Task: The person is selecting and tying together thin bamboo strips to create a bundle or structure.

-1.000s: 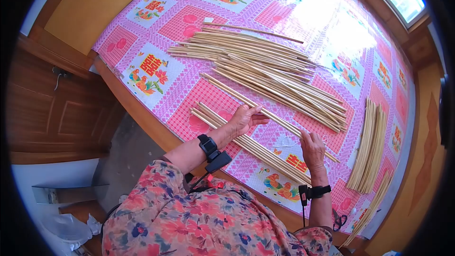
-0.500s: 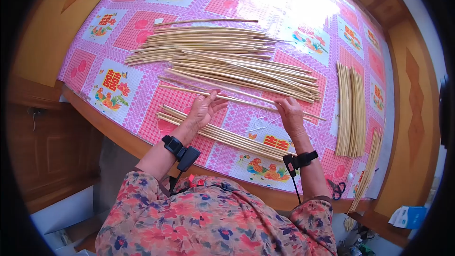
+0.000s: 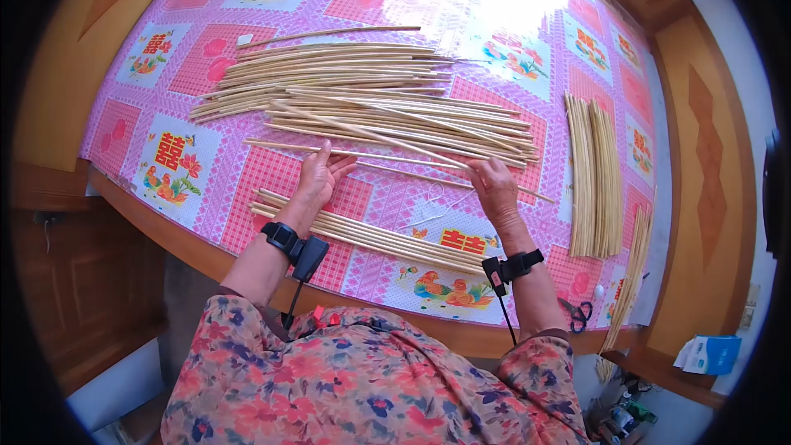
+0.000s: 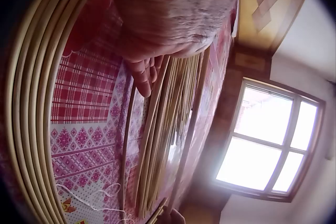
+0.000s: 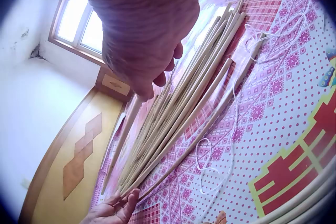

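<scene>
Pale, straw-coloured sticks form a large pile spread over a pink checked tablecloth. On the person's side of the pile, just beside its edge, lies a single stick, roughly parallel to the pile. The left hand rests palm down on this stick, its fingers straight and slightly spread, gripping nothing. The right hand sits at the pile's near right corner with bent fingers. Its fingertips touch the sticks there, but whether they pinch one cannot be told. Farther from the pile, toward the person, a flat bundle of sticks passes beneath both wrists. A white thread lies between this bundle and the pile. Right of the pile, well apart, a second bundle lies crosswise to it. Scissors lie beyond that bundle's near end.
</scene>
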Demonstrator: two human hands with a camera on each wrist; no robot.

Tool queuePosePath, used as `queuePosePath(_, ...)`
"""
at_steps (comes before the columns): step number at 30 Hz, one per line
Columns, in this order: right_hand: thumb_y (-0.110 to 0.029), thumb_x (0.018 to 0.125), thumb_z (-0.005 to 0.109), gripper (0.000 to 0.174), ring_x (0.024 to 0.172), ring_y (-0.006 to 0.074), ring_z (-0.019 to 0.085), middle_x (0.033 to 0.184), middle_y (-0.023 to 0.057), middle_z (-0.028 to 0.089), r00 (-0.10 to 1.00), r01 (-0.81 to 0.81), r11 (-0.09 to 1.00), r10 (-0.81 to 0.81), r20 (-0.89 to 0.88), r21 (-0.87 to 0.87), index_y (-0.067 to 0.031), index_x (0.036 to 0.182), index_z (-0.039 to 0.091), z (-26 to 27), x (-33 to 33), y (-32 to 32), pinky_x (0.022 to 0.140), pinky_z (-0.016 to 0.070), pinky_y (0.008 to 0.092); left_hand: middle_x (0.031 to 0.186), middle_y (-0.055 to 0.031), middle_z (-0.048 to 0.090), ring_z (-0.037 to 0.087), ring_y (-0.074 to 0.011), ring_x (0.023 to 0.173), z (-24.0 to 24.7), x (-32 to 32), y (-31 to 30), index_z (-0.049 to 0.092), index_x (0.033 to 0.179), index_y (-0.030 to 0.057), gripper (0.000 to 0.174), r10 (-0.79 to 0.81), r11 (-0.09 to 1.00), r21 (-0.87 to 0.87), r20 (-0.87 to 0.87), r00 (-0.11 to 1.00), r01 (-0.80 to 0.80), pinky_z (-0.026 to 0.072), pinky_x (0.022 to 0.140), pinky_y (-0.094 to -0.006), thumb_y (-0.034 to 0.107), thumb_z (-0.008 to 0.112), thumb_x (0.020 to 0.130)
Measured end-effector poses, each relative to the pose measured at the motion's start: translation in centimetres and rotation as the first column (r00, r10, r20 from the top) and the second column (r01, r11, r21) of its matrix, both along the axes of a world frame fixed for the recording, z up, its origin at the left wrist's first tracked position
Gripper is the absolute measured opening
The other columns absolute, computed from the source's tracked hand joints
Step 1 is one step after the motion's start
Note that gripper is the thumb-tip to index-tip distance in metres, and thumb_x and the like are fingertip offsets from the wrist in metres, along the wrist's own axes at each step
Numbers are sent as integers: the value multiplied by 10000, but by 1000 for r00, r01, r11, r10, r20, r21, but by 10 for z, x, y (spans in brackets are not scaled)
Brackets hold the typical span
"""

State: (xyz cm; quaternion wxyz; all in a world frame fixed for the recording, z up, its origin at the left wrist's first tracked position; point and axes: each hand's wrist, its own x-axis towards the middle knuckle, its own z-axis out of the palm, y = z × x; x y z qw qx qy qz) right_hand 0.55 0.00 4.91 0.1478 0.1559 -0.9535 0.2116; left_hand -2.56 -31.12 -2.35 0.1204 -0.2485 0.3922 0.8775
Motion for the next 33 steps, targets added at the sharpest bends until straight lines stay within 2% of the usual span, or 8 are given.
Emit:
queuePosePath(3,-162,743,602,112,710,264,528,733,76,513,995,-40,998,36,90,42,-104,833,569,-8,4,-4,611,438,371,935,-249,512,587,-335,836,-1,-3,-4,367,1012,-65,313,-50,999,4,44,998,50,545,686,-378,223,404,896)
queuePosePath(5,-150,735,605,103,722,260,525,736,76,513,992,-25,999,19,125,48,-101,817,567,-14,6,-6,620,441,368,927,-244,512,583,-344,843,-9,-6,-11,361,1014,-68,290,-227,971,-66,53,972,230,543,692,-383,196,386,896)
queuePosePath(7,-140,729,605,103,721,257,524,739,76,509,994,-61,998,58,95,25,-93,810,561,-24,5,-5,620,442,365,901,-240,523,588,-337,836,0,-1,-12,388,985,-65,252,-193,977,-63,113,975,201,544,689,-374,169,377,893)
queuePosePath(11,-127,733,597,88,760,256,520,748,73,509,996,-76,996,74,46,52,-96,802,551,-33,-3,-5,663,434,363,827,-172,566,616,-243,737,2,6,-11,448,946,-42,220,-300,923,-222,91,950,313,543,592,-310,163,396,889)
queuePosePath(14,-99,719,578,84,769,247,520,762,67,519,997,-72,993,71,12,90,-91,798,549,-39,-16,-7,682,423,355,800,-93,595,600,-148,661,5,15,0,516,935,6,209,-509,778,-430,-4,861,458,494,530,-226,195,445,882)
queuePosePath(17,-78,708,545,96,776,237,520,788,64,535,995,-73,991,80,-62,113,-86,803,552,-43,-32,-7,700,415,346,782,-88,589,598,-147,657,4,22,14,524,935,-4,214,-593,737,-431,-42,804,521,494,533,-226,190,453,879)
queuePosePath(23,-65,699,510,120,819,234,516,792,64,533,999,-49,968,53,-10,246,-97,804,559,-63,-49,5,713,412,343,794,-83,585,595,-132,662,2,32,22,532,955,-2,203,-632,702,-446,-32,774,555,491,530,-214,170,454,879)
queuePosePath(33,-148,692,591,93,787,272,493,767,89,500,996,-59,984,46,80,167,-88,747,545,-70,-53,5,690,400,387,834,-63,595,593,-108,687,4,40,27,530,950,16,194,-722,543,-529,103,685,652,480,525,-203,180,459,873)
